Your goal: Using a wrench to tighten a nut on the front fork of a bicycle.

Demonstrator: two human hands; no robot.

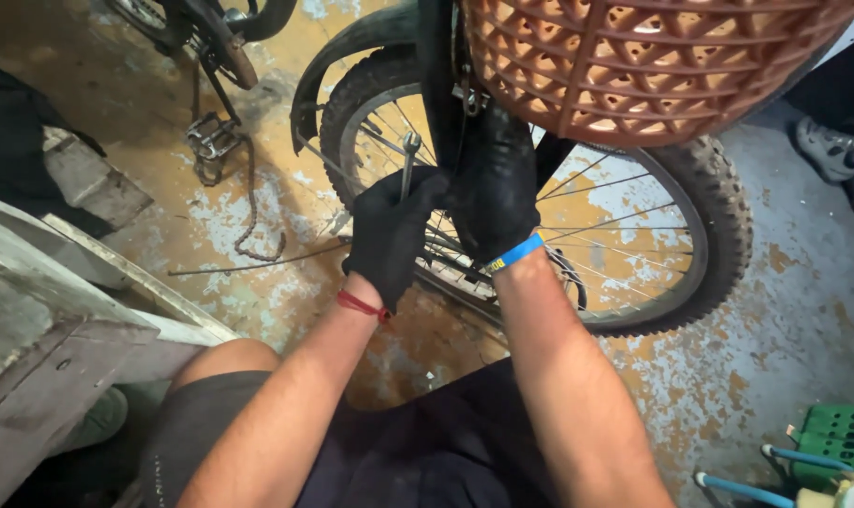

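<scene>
Black gloves: both hands wear them; the left hand (392, 230) has a red string at the wrist, the right hand (496, 193) a blue wristband whose print is not read here.
Left hand: fingers closed around the shaft of a metal wrench (409, 162), which stands nearly upright, its ring end above the knuckles and in front of the spokes.
Right hand: wrapped over the dark fork (438, 85) near the hub of the front wheel, fingers curled down; what lies under the palm is hidden, so whether it pinches anything I cannot tell.
Front wheel: the knobby tyre (723, 202) and silver rim stand upright on the floor, directly ahead of the person's knees, with the hands meeting at its middle.
Mudguard: a dark curved mudguard (347, 52) arches over the tyre's left side.
Basket: an orange-brown plastic lattice basket (634, 61) hangs above the wheel, filling the upper right.
Chain: a loose rusty chain (253, 212) trails on the floor left of the wheel, below a metal pedal (211, 136) of a second bicycle.
Floor: worn concrete floor (775, 310), patchy yellow and grey.
Left edge: pale wooden planks (60, 310) form a step beside the person's thigh.
Lower right corner: a green perforated crate (846, 437) with blue-sleeved handles (742, 489) beside it.
Upper right: another person's grey shoe (827, 150).
</scene>
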